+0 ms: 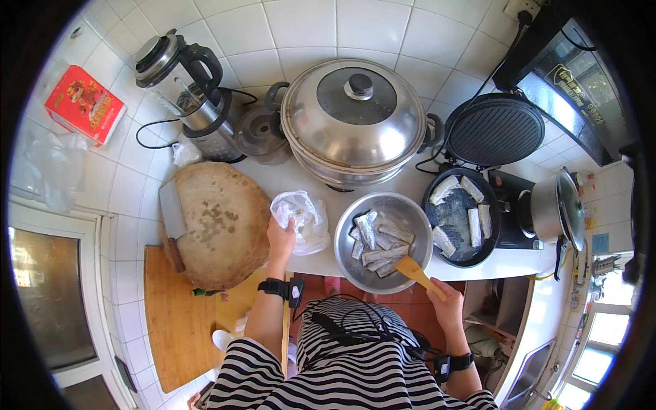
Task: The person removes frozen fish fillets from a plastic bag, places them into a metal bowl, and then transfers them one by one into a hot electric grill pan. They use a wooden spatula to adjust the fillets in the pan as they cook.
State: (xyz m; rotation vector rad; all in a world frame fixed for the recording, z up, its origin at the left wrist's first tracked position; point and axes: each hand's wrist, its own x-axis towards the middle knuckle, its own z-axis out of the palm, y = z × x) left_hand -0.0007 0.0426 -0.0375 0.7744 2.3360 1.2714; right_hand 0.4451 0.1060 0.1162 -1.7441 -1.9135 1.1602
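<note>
My left hand (281, 238) grips the rim of a clear plastic bag (312, 230) with whitish contents that I cannot make out. In my right hand (447, 302) is a wooden spatula (417, 274), its blade over the near right side of a steel bowl (346, 261). Several cut pieces of silvery fish (387, 253) lie in that bowl. To its right, an electric griddle pan (453, 215) with a raised ridged lid (497, 128) holds more fish pieces (474, 228), spaced apart on the dark surface.
A cleaver (173, 210) lies on the left edge of a round wooden chopping block (230, 256). Behind stand a large lidded steel steamer (353, 138) and a blender (189, 102). A lidded pot (548, 205) is at the right, and a wooden board (177, 318) extends below the block.
</note>
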